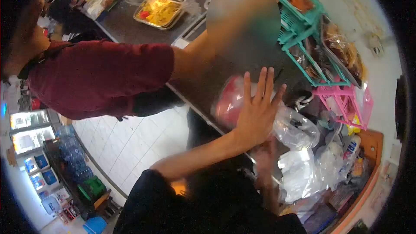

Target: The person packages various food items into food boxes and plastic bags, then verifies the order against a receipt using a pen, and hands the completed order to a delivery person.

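Note:
My left hand (258, 119) reaches across the dark counter with its fingers stretched out and spread. It lies over or against a clear plastic bag (232, 99) with something red inside; the hand hides part of the bag. Closer to my body, my right hand (266, 160) is smeared by motion, and its fingers cannot be made out. Clear plastic bags (297, 128) lie just right of both hands. A heap of white and clear plastic packaging (299, 173) sits beside my right hand.
A co-worker in a maroon shirt (108, 76) reaches over the counter from the left. Beyond stands a foil tray of yellow food (160, 11). Green baskets (303, 43) and a pink basket (344, 104) line the wall. A blurred patch covers the counter's far middle.

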A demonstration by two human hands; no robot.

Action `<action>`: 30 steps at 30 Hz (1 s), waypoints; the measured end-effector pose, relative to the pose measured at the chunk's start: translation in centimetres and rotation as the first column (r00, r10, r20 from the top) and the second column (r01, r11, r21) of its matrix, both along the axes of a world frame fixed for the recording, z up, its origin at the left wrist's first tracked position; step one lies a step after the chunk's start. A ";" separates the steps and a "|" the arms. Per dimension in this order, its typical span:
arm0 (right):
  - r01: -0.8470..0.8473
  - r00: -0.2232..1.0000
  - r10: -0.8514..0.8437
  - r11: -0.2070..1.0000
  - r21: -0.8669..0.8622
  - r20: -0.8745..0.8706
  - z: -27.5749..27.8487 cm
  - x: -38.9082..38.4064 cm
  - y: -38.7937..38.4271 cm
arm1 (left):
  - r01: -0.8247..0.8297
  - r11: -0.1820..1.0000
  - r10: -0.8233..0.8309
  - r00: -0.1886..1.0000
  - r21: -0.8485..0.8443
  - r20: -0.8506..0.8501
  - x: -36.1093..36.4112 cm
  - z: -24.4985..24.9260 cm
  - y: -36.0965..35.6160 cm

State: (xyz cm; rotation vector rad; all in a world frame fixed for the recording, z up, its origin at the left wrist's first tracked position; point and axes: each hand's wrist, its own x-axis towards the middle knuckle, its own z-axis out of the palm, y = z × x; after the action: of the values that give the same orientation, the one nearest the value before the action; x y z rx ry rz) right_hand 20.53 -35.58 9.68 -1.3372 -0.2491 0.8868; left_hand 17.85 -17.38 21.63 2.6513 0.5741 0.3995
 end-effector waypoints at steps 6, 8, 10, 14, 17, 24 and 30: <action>-0.172 0.955 0.211 0.966 0.194 -0.207 -0.2 1.0 1.4 | 0.673 0.732 -0.664 0.740 -0.105 0.112 -1.5 3.7 -2.1; -0.306 0.814 0.453 0.867 0.393 -0.365 -0.2 3.9 1.5 | 0.835 0.496 -0.835 0.534 -0.236 0.134 -2.9 4.1 -1.9; -0.362 0.723 0.577 0.784 0.505 -0.379 0.4 6.0 1.1 | 0.839 0.526 -0.835 0.541 -0.141 0.106 -4.6 4.9 -2.0; -0.342 0.784 0.534 0.798 0.497 -0.317 0.8 7.7 1.5 | 0.672 0.737 -0.676 0.733 -0.073 -0.083 -2.6 4.4 0.2; -0.090 0.968 0.138 0.971 0.223 -0.209 -3.2 3.7 -2.6 | 0.597 0.802 -0.553 0.750 0.012 -0.363 0.8 2.4 0.5; -0.121 0.843 0.288 0.925 -0.361 0.454 -1.6 2.4 -8.8 | 0.578 0.813 -0.512 0.765 0.065 -0.391 0.9 -9.2 2.6; 0.241 0.634 0.304 0.796 -0.556 0.711 -14.4 18.1 2.1 | 0.023 0.503 -0.424 0.877 -0.864 -0.224 -3.9 -21.5 7.0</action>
State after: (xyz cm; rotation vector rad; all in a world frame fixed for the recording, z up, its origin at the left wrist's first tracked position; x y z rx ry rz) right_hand 38.62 -33.51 -4.75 -2.3266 -0.7117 0.3336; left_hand 13.94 -10.42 0.12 1.7611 0.3637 -0.4706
